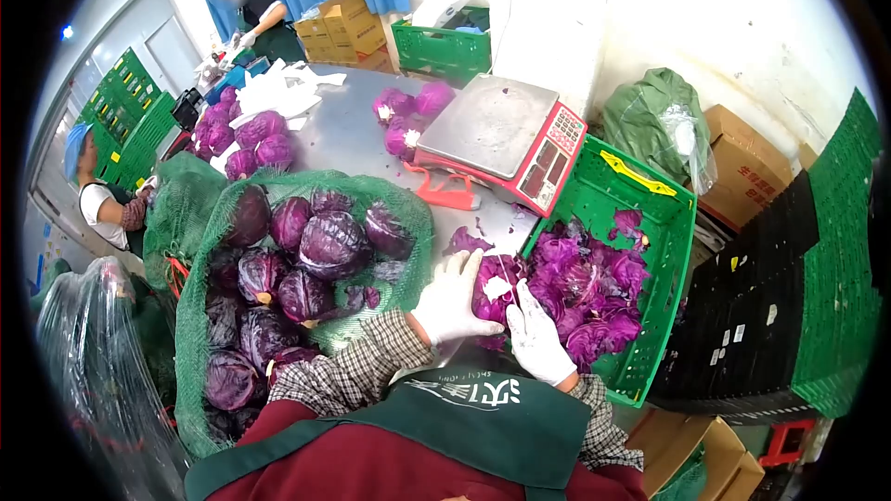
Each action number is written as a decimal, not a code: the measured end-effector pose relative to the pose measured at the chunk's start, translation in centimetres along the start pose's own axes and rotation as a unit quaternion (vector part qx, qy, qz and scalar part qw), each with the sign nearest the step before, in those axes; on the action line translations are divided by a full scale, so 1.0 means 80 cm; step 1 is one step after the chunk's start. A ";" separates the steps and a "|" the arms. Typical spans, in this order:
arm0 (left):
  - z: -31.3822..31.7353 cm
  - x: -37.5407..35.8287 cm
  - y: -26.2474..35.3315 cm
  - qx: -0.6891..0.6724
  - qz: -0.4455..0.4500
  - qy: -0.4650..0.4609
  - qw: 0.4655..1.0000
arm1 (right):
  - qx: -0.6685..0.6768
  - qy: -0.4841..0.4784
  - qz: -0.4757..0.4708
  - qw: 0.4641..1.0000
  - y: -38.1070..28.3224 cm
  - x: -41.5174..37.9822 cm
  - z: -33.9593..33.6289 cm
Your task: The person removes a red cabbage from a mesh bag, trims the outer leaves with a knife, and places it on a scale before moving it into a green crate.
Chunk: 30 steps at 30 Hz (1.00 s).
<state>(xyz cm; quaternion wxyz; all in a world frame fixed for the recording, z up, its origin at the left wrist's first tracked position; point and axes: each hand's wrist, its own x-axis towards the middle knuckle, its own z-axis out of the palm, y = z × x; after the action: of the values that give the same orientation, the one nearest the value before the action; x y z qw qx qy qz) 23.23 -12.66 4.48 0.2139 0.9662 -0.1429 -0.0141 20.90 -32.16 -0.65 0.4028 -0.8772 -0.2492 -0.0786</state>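
Note:
A red cabbage (492,289) with a pale cut stem end lies on the metal table in front of me. My left hand (457,301), in a white glove, is closed round its left side, thumb along the near edge. At its right side is my right hand (540,336), also gloved, with its fingers pressed together by the stem. A thin light sliver shows at the right fingertips; I cannot tell what it is. Purple trimmed leaves (594,292) fill much of the green crate (676,250) right beside that hand. One loose leaf (467,241) rests beyond my left fingers.
Left of my hands a green mesh sack (190,315) bulges with whole cabbages (334,243). A red scale (506,144) and an orange-handled tool (444,189) sit ahead. Trimmed cabbages (408,116) stand farther back. Stacked crates (752,315) rise at right. Two people work at left.

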 end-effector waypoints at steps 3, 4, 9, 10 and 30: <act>-0.011 -0.004 0.016 0.003 -0.035 -0.029 0.999 | -0.001 0.016 0.013 1.000 -0.003 -0.002 0.007; -0.011 -0.005 0.016 0.007 -0.043 -0.032 0.999 | 0.001 0.032 0.014 0.999 -0.002 -0.002 0.011; 0.015 -0.011 0.016 0.037 -0.047 0.031 0.998 | -0.152 -0.031 -0.013 0.988 -0.020 0.012 0.001; 0.021 -0.011 0.016 0.038 -0.048 0.048 0.997 | -0.131 -0.027 0.022 0.991 -0.029 0.020 -0.004; 0.049 0.003 0.004 -0.008 -0.107 0.225 0.968 | -0.168 -0.143 -0.045 0.974 0.025 0.109 -0.009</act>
<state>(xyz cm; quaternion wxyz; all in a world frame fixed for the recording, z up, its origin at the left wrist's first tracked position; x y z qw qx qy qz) 23.02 -14.61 1.10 0.2457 0.9524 0.0128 0.1799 29.44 -30.56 1.44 0.2054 -0.9224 -0.3268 -0.0112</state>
